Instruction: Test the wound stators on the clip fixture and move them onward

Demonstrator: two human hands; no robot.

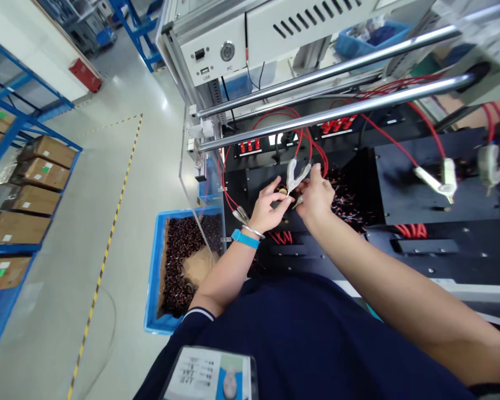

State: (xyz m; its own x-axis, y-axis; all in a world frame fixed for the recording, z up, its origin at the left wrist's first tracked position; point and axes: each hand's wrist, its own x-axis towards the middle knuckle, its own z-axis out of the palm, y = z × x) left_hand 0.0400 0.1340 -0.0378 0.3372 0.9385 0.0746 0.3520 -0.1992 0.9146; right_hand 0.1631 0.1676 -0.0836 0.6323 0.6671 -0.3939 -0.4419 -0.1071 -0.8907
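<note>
A white clip [292, 176] with red wires stands between my two hands, its tip pointing down toward my left fingertips. My left hand [270, 206], with a blue band and a silver bangle at the wrist, has its thumb and fingers pinched together near that tip; what they hold is too small to name. My right hand [316, 194] is curled at the clip's right side, and its fingers are partly hidden behind the hand. Small dark parts with coloured ends [348, 205] lie in a heap right of my right hand.
Further white clips [441, 180] with red wires rest on the black bench panel [433, 247] at right. Two metal rails [337, 116] cross above the hands. A clear upright panel and a blue bin [151, 278] of small parts are at left.
</note>
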